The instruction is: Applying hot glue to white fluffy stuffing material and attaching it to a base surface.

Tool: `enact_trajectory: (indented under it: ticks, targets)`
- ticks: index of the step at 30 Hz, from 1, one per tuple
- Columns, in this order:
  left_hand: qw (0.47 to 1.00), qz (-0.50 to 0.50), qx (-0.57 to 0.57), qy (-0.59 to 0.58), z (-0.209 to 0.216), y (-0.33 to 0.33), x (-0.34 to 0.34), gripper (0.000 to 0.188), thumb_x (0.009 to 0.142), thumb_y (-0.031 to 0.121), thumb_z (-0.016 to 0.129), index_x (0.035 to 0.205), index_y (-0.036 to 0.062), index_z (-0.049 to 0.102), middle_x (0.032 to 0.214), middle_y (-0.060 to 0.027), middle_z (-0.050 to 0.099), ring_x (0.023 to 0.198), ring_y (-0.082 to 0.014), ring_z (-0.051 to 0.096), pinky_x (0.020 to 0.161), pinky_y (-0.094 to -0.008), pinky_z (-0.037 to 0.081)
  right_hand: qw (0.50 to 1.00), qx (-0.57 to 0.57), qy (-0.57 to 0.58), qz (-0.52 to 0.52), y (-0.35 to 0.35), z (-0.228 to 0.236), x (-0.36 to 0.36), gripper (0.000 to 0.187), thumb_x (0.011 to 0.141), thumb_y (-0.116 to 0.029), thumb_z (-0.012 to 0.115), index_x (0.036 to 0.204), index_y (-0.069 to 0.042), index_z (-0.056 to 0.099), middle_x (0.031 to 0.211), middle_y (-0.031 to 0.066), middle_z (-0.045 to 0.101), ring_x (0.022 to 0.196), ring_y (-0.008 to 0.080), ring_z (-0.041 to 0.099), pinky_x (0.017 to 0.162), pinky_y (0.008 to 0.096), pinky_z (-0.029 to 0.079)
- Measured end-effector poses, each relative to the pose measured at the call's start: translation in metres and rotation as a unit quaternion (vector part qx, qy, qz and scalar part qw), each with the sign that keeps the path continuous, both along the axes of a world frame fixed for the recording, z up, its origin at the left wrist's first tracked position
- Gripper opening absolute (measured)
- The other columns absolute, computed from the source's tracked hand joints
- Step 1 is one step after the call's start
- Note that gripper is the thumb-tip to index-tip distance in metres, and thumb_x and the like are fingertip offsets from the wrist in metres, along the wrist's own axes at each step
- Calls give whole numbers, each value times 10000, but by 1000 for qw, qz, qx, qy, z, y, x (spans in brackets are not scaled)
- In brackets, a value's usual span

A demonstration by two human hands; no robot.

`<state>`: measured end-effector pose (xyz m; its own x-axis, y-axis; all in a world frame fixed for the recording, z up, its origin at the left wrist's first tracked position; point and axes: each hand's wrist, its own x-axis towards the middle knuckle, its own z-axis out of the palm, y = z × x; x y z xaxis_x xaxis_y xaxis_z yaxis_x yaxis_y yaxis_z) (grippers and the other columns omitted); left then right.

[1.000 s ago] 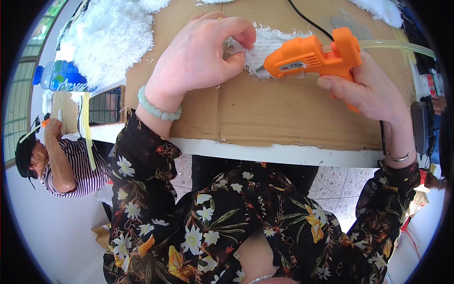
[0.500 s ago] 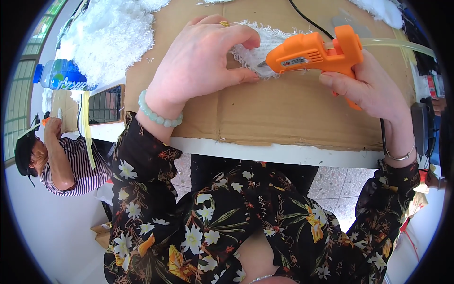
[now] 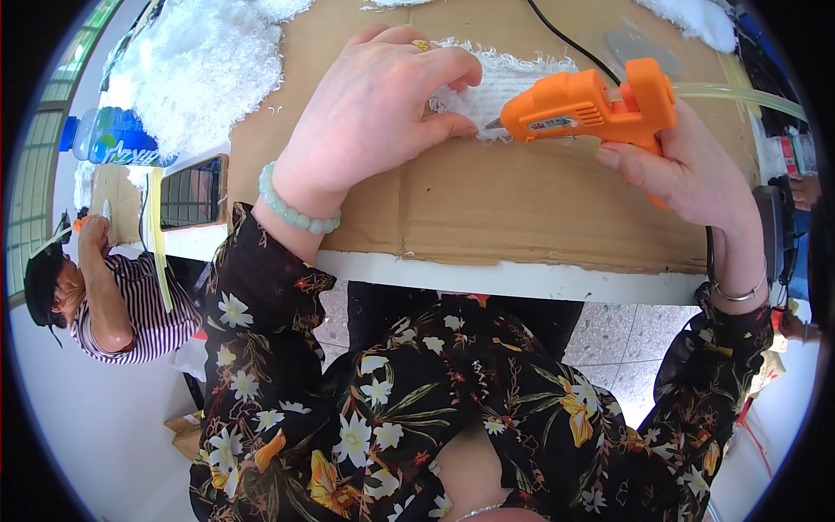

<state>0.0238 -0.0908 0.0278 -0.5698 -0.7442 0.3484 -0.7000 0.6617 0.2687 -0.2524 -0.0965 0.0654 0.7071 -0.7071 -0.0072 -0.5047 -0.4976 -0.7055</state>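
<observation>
A white fabric piece (image 3: pixel 500 93) with frayed, fluffy edges lies flat on the cardboard. My left hand (image 3: pixel 378 109) is curled over its left end, index finger bent above and thumb at the lower edge, gripping it; the other fingertips are hidden behind the hand. In my right hand (image 3: pixel 696 170) is an orange hot glue gun (image 3: pixel 565 109), the fingers wrapped round its handle. The gun's metal nozzle points left and sits at the fabric's lower edge, close to my left thumb. A translucent glue stick (image 3: pixel 739 94) runs out of the gun's back to the right.
Brown cardboard (image 3: pixel 522 209) covers the table. White fluffy material (image 3: pixel 200 78) is heaped at left, beside a blue-labelled bottle (image 3: pixel 117 137) and a dark phone-like rectangle (image 3: pixel 193 193). A black cord (image 3: pixel 574 43) crosses the back. Another person (image 3: pixel 122 296) works at far left.
The glue gun and my right hand have shifted slightly right and down, with the nozzle drawn along the fabric's lower edge. My left hand has barely moved.
</observation>
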Motion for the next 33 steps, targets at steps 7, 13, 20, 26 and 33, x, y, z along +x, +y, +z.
enact_trajectory:
  ticks: [7,13,20,26,33]
  targets:
    - [1000,-4,-2,14,3,3,-1,332,642,195,767,916,78,621,838,-59,657,877,-272,598,901,-365,427,997,64,22,-42,1,10,10,268,820,-141,614,1031,-13,508,700,-18,483,604,56,453,544,212,384]
    - [999,-12,-26,17,0,6,-9,374,614,252,783,911,93,619,786,-43,644,836,-243,589,860,-352,426,998,44,16,-44,5,6,1,289,824,-155,619,1046,-11,504,705,-17,495,597,59,466,534,214,387]
    - [999,-3,-36,41,0,7,-9,391,630,226,772,955,112,588,758,-5,637,809,-203,586,811,-342,433,995,78,34,-60,6,10,10,356,829,-222,622,1087,0,517,747,40,520,641,114,479,595,263,420]
    - [999,8,3,41,-3,4,-11,394,642,175,776,976,91,586,835,-34,666,883,-239,604,910,-360,422,993,86,25,-82,8,3,10,363,839,-176,623,1130,-6,486,774,1,520,646,70,505,580,229,435]
    - [999,13,-1,41,-7,-1,-6,368,664,162,760,981,95,586,842,-15,664,896,-242,585,878,-350,433,970,147,-12,-193,4,-4,-24,246,886,-225,562,1026,-29,510,759,20,542,650,93,536,577,242,434]
